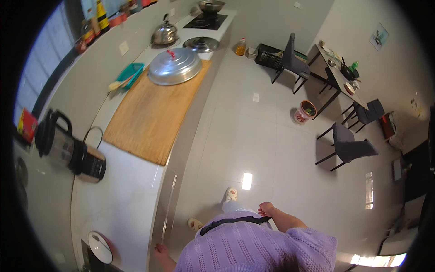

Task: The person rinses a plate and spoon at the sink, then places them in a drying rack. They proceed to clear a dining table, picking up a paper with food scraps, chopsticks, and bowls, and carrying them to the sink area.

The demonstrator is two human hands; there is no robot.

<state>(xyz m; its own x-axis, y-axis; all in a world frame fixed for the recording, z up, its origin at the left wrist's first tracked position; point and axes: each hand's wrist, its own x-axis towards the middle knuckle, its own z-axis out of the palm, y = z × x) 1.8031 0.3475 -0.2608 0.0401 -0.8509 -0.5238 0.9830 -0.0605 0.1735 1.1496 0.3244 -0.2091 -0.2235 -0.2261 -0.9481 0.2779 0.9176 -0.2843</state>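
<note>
My left hand (161,251) hangs low beside the counter's front edge, close to a white bowl (100,247) on the countertop; its fingers look loosely curled, and I cannot tell whether it holds anything. In front of my right hip is my right hand (266,209), fingers partly bent, near the black strap (238,220) at my waist; whether it touches the strap is unclear. A wooden board (153,115) lies along the counter, with a domed metal lid (175,66) on its far end. To the left stands a blender (71,149).
Past the board are a teal basket (131,75), a kettle (165,34), a flat lid (201,44) and a wok (211,6) on a cooktop. Chairs (353,146), a bin (305,112) and a narrow table (343,80) stand to the right. An oil bottle (240,47) stands beyond the counter.
</note>
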